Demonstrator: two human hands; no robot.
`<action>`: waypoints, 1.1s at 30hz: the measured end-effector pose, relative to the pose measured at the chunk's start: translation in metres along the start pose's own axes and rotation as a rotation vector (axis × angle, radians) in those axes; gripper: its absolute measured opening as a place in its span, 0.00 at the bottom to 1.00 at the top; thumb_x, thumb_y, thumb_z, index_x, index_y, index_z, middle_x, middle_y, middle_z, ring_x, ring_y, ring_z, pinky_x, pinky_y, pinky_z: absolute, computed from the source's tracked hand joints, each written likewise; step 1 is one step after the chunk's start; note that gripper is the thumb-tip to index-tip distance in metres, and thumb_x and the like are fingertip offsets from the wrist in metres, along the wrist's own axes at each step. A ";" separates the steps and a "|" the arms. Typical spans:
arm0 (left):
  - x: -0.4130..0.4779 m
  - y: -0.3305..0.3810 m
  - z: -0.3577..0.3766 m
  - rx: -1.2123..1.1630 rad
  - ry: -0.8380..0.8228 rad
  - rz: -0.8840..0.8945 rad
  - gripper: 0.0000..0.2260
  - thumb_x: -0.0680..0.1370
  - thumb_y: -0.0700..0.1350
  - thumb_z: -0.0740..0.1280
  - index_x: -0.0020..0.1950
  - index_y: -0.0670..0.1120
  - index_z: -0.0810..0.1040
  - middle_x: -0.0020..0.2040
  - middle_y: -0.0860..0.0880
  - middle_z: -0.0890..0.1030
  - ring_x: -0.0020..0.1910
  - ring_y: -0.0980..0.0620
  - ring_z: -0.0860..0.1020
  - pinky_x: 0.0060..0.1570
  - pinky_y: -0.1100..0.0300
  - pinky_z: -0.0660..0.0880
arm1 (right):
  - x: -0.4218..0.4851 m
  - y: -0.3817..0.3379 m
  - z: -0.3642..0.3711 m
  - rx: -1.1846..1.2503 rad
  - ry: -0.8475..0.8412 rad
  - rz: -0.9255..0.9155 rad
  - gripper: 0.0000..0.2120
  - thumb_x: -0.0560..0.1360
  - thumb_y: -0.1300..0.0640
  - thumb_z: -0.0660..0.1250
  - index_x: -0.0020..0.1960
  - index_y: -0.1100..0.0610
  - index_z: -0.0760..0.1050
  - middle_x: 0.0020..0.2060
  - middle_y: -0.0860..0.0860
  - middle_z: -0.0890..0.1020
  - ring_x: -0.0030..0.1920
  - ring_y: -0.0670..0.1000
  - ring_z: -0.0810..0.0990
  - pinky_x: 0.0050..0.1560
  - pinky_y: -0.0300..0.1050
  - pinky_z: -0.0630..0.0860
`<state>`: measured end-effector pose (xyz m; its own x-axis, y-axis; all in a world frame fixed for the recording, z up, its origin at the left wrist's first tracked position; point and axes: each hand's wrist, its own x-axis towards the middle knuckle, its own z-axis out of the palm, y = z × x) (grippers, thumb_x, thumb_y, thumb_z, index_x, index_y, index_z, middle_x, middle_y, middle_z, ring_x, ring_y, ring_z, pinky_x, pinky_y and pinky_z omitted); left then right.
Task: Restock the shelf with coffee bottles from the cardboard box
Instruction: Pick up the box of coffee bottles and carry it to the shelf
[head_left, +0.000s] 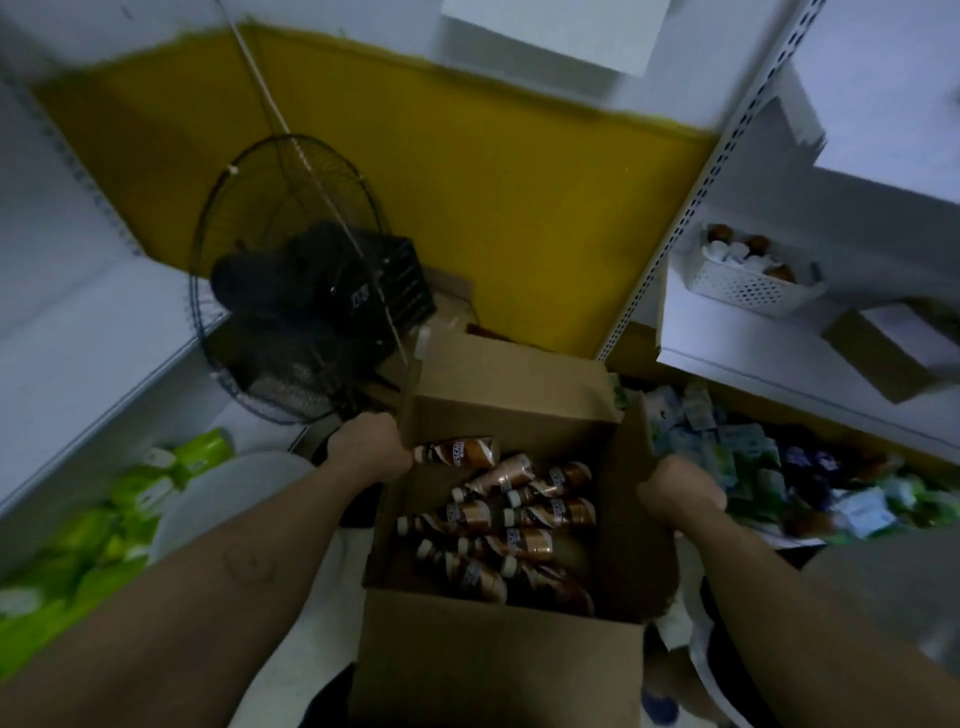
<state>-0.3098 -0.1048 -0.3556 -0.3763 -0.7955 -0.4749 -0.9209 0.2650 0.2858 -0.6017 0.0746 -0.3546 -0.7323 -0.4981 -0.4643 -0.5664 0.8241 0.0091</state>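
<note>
Two forearms reach down to an open box (493, 660), its near wall closest to the camera and its flaps standing up. The left hand (371, 452) is curled over the box's left wall near the far corner. The right hand (680, 491) is curled over the raised right flap, its fingertips hidden behind the card. Both hands hold the box and nothing else.

Between the hands, on the box floor, lie about ten bottles (519, 514). They are brown with pale caps and swirled brown-and-cream labels, all on their sides and pointing different ways. One lies just beside the left hand against the far wall. A patch of bare card shows on the right hand's side.

Outside the left hand, green packs (104, 519) fill a low ledge. Outside the right hand, mixed packets (753, 457) crowd close to the flap. Beyond the left hand a black fan (291, 275) stands near the box's far-left corner. Beyond the right hand a white shelf (727, 343) carries a basket (753, 291) of small bottles, with bare board in front of it. A yellow wall (519, 208) closes the back.
</note>
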 end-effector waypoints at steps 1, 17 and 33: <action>-0.015 -0.010 0.012 -0.003 0.000 -0.039 0.14 0.73 0.45 0.64 0.29 0.45 0.66 0.31 0.49 0.71 0.30 0.52 0.70 0.29 0.60 0.66 | -0.006 0.002 0.005 -0.026 -0.022 -0.023 0.07 0.78 0.53 0.62 0.48 0.57 0.72 0.45 0.54 0.78 0.45 0.54 0.77 0.42 0.45 0.73; -0.249 -0.214 0.112 -0.188 0.046 -0.733 0.16 0.71 0.50 0.66 0.55 0.42 0.77 0.54 0.42 0.80 0.53 0.43 0.78 0.43 0.55 0.73 | -0.128 -0.127 0.134 -0.260 -0.235 -0.627 0.07 0.78 0.56 0.62 0.49 0.59 0.75 0.43 0.55 0.77 0.45 0.55 0.79 0.47 0.49 0.77; -0.483 -0.442 0.187 -0.423 0.207 -0.983 0.17 0.73 0.52 0.64 0.55 0.42 0.77 0.55 0.42 0.80 0.55 0.42 0.78 0.45 0.55 0.72 | -0.365 -0.278 0.248 -0.502 -0.157 -0.929 0.14 0.79 0.50 0.60 0.41 0.57 0.75 0.36 0.53 0.76 0.42 0.56 0.78 0.39 0.45 0.75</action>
<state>0.2603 0.2640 -0.4082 0.5664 -0.6441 -0.5141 -0.6857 -0.7144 0.1395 -0.0828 0.0940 -0.4068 0.1035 -0.8042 -0.5852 -0.9946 -0.0842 -0.0602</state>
